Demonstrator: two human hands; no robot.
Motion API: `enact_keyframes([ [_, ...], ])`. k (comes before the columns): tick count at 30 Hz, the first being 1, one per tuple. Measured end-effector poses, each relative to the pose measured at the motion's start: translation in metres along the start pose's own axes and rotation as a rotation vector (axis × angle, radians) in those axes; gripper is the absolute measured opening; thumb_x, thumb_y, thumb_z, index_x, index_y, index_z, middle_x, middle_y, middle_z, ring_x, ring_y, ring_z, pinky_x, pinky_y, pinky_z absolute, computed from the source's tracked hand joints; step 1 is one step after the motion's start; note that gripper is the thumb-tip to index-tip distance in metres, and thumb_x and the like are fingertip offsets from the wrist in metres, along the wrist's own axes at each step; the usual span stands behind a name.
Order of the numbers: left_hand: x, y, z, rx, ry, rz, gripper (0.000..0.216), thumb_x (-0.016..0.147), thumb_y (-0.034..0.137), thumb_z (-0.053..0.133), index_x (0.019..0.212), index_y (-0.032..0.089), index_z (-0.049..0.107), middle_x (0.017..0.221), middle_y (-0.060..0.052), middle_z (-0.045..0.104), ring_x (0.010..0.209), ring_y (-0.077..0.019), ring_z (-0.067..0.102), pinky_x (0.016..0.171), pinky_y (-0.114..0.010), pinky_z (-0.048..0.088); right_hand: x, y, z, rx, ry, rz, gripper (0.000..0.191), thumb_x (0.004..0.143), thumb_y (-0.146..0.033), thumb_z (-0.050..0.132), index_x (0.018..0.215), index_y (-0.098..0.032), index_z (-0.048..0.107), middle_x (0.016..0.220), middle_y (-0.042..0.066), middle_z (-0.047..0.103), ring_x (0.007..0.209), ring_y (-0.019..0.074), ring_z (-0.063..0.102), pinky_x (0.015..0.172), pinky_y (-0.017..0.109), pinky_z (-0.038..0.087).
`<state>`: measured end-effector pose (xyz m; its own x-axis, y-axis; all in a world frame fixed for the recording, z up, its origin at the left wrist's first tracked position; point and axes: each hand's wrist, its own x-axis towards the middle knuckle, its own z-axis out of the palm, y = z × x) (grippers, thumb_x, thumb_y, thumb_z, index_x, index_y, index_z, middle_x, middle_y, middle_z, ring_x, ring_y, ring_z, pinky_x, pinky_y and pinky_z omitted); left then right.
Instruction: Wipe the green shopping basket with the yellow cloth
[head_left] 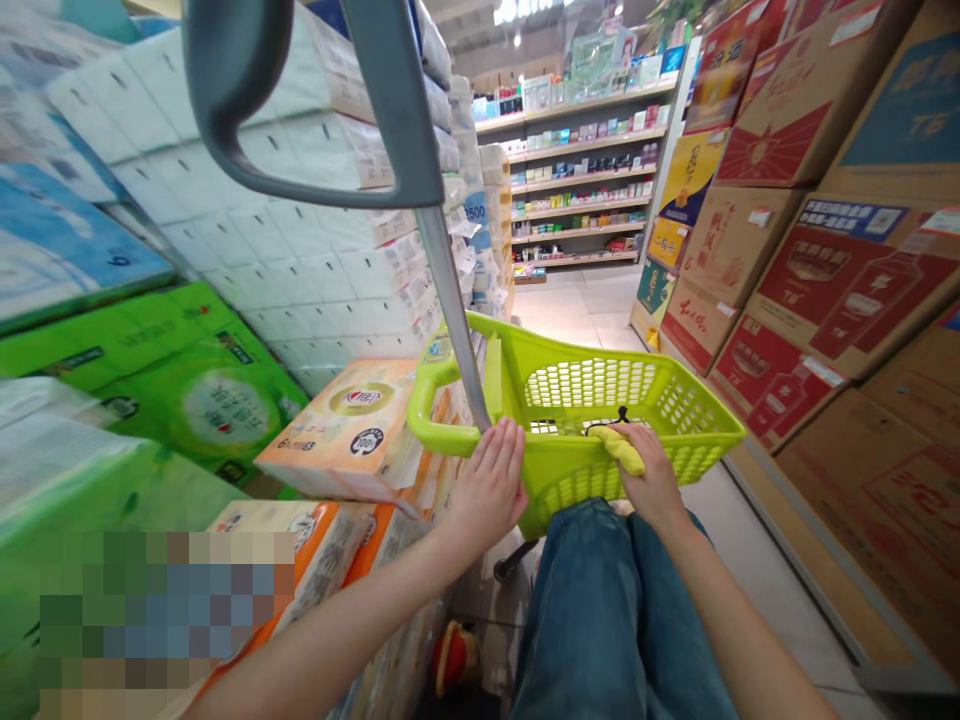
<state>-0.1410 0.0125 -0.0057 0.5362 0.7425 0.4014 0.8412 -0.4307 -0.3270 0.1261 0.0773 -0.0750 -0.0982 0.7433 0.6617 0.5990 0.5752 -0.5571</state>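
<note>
A lime-green plastic shopping basket point(540, 460) with perforated sides stands before my knees. A grey metal pole point(451, 310) rises beside it to a dark grey loop handle point(330, 190) at the top. My left hand point(495, 475) lies with fingers stretched out on the basket's near rim, close to the foot of the pole. With my right hand point(651, 475) I grip a folded yellow cloth point(622, 450) against the same rim, farther right. A small dark cord or strap point(622, 415) shows inside the basket, just beyond the cloth.
Stacked white tissue packs point(300, 230), green packs point(217, 390) and an orange-and-cream pack point(352, 420) crowd the left side. Cardboard cartons point(832, 290) line the right. Shelves of small boxed goods point(577, 160) stand beyond a tiled aisle point(577, 315).
</note>
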Motion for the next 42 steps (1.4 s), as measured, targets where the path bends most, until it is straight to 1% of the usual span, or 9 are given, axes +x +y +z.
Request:
enact_keyframes([
  [6, 0.008, -0.018, 0.004, -0.058, -0.018, 0.045, 0.072, 0.087, 0.027, 0.046, 0.149, -0.003, 0.025, 0.156, -0.02, 0.035, 0.148, -0.0295, 0.025, 0.124, -0.041, 0.016, 0.002, 0.006, 0.005, -0.035, 0.007, -0.023, 0.04, 0.08, -0.012, 0.05, 0.118, -0.022, 0.058, 0.113, 0.01, 0.064, 0.109, 0.0287, 0.055, 0.101, 0.05, 0.041],
  [15, 0.013, -0.04, 0.014, -0.136, -0.022, 0.06, 0.074, 0.087, 0.03, 0.047, 0.15, -0.001, 0.024, 0.156, -0.021, 0.034, 0.149, -0.0313, 0.021, 0.122, -0.046, 0.016, 0.008, -0.005, 0.017, -0.083, 0.03, -0.015, 0.041, 0.079, -0.013, 0.051, 0.118, -0.021, 0.058, 0.112, 0.01, 0.063, 0.108, 0.0293, 0.054, 0.099, 0.049, 0.043],
  [22, 0.018, -0.044, 0.016, -0.149, -0.025, 0.05, 0.074, 0.087, 0.031, 0.046, 0.15, 0.0, 0.023, 0.156, -0.021, 0.034, 0.15, -0.031, 0.021, 0.123, -0.045, 0.015, 0.007, 0.002, 0.022, -0.091, 0.034, -0.035, 0.045, 0.078, -0.014, 0.051, 0.122, -0.022, 0.056, 0.116, 0.01, 0.063, 0.112, 0.0293, 0.054, 0.102, 0.051, 0.041],
  [26, 0.018, -0.038, 0.015, -0.123, -0.028, 0.014, 0.075, 0.087, 0.032, 0.046, 0.15, -0.001, 0.022, 0.157, -0.02, 0.032, 0.15, -0.0304, 0.019, 0.123, -0.045, 0.014, -0.004, 0.004, 0.029, -0.079, 0.083, -0.048, 0.057, 0.076, -0.013, 0.047, 0.132, -0.021, 0.05, 0.128, 0.012, 0.058, 0.125, 0.0302, 0.048, 0.112, 0.057, 0.031],
  [28, 0.018, -0.035, 0.015, -0.103, -0.029, -0.014, 0.076, 0.087, 0.032, 0.047, 0.151, -0.001, 0.022, 0.158, -0.02, 0.03, 0.151, -0.0301, 0.017, 0.123, -0.044, 0.014, -0.007, -0.004, 0.035, -0.076, 0.146, -0.007, 0.06, 0.075, -0.012, 0.045, 0.135, -0.021, 0.049, 0.132, 0.012, 0.056, 0.13, 0.0311, 0.045, 0.114, 0.06, 0.026],
  [31, 0.017, -0.031, 0.014, -0.086, -0.032, -0.04, 0.079, 0.086, 0.033, 0.049, 0.151, 0.0, 0.02, 0.159, -0.02, 0.028, 0.151, -0.0304, 0.015, 0.123, -0.046, 0.015, 0.0, -0.034, 0.052, -0.012, 0.211, 0.066, 0.061, 0.074, -0.01, 0.043, 0.134, -0.022, 0.05, 0.131, 0.012, 0.056, 0.128, 0.0305, 0.045, 0.113, 0.061, 0.029],
  [37, 0.017, -0.033, 0.016, -0.074, -0.019, -0.019, 0.082, 0.083, 0.034, 0.051, 0.151, -0.001, 0.021, 0.159, -0.021, 0.028, 0.151, -0.0301, 0.014, 0.123, -0.046, 0.016, 0.029, -0.118, 0.092, 0.124, 0.024, -0.009, 0.076, 0.07, -0.004, 0.044, 0.145, -0.019, 0.041, 0.143, 0.011, 0.05, 0.136, 0.0271, 0.04, 0.118, 0.054, 0.031],
  [39, 0.017, -0.034, 0.017, -0.066, -0.016, -0.013, 0.081, 0.084, 0.034, 0.052, 0.151, -0.001, 0.022, 0.159, -0.02, 0.029, 0.151, -0.0298, 0.016, 0.123, -0.045, 0.016, 0.03, -0.125, 0.093, 0.088, -0.025, -0.039, 0.081, 0.07, -0.003, 0.043, 0.149, -0.018, 0.036, 0.147, 0.011, 0.046, 0.139, 0.0273, 0.037, 0.119, 0.054, 0.031],
  [42, 0.018, -0.033, 0.015, -0.046, -0.023, -0.021, 0.079, 0.084, 0.031, 0.05, 0.15, -0.001, 0.023, 0.159, -0.02, 0.029, 0.151, -0.0292, 0.016, 0.124, -0.044, 0.016, 0.022, -0.104, 0.079, 0.011, -0.088, -0.067, 0.085, 0.069, -0.001, 0.041, 0.152, -0.018, 0.032, 0.15, 0.011, 0.044, 0.142, 0.0263, 0.034, 0.119, 0.053, 0.032],
])
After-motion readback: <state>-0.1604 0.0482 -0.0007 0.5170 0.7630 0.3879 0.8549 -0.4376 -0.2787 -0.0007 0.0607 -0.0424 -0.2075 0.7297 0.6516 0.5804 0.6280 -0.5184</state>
